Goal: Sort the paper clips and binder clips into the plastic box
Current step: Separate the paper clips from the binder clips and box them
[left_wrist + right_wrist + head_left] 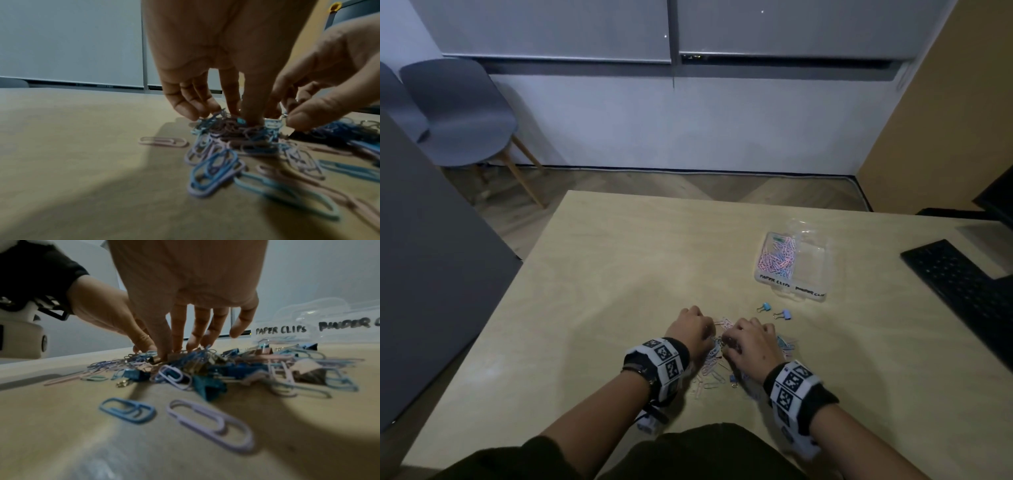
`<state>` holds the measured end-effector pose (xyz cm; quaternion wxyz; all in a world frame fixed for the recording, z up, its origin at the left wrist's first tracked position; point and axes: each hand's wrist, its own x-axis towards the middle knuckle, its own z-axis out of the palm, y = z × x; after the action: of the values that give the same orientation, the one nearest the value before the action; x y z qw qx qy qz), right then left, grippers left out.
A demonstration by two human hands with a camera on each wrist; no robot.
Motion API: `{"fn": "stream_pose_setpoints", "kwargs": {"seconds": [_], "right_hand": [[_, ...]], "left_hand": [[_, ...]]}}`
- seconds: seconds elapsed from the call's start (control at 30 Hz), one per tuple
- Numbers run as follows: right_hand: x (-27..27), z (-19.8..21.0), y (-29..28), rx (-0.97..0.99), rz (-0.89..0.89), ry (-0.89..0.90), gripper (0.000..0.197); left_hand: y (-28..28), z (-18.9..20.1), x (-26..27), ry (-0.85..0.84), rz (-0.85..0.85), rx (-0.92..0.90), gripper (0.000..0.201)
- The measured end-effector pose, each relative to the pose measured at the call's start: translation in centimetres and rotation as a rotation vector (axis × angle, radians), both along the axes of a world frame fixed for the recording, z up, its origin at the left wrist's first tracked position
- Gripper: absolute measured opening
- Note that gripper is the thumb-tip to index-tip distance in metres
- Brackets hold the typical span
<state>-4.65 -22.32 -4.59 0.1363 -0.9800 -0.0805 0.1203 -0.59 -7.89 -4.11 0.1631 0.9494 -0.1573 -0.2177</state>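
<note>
A pile of pastel paper clips (714,363) mixed with binder clips (209,386) lies on the table near me. My left hand (709,333) reaches down into it, fingers curled, thumb and fingertips (252,118) pinching paper clips (236,129). My right hand (726,338) is right beside it, its thumb and forefinger (164,352) closing on a brownish binder clip (174,357). The clear plastic box (810,293) stands to the far right; its left compartment, labelled PAPER CLIPS (280,330), holds pink and blue paper clips (779,257).
Two small blue binder clips (765,306) (784,314) lie between the pile and the box. A black keyboard (962,281) sits at the table's right edge. Loose paper clips (209,421) are scattered nearest me. A grey chair (465,113) stands beyond the table's left corner.
</note>
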Motion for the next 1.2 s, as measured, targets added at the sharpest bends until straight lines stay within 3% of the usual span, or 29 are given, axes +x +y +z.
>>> {"fn": "stream_pose_setpoints", "kwargs": {"seconds": [0.43,0.53,0.7,0.97,1.2], "right_hand": [[-0.5,0.1,-0.1,-0.024,0.009,-0.004,0.018],[-0.2,0.2,-0.3,0.12,-0.133,0.029,0.015],[0.0,0.8,-1.5,0.571,-0.454,0.182,0.011],[-0.5,1.5,-2.8,0.61,-0.49,0.269,0.025],[-0.8,1.4,-3.1,0.595,-0.377,0.302,0.032]], "left_hand": [[0.0,-0.1,0.5,0.067,-0.038,-0.032,0.02],[0.2,0.2,0.8,0.113,0.075,-0.145,0.016],[-0.3,1.1,2.3,0.222,0.169,-0.268,0.023],[-2.0,1.7,3.3,0.346,0.382,-0.55,0.027],[-0.6,0.6,2.8,0.267,0.218,-0.328,0.047]]}}
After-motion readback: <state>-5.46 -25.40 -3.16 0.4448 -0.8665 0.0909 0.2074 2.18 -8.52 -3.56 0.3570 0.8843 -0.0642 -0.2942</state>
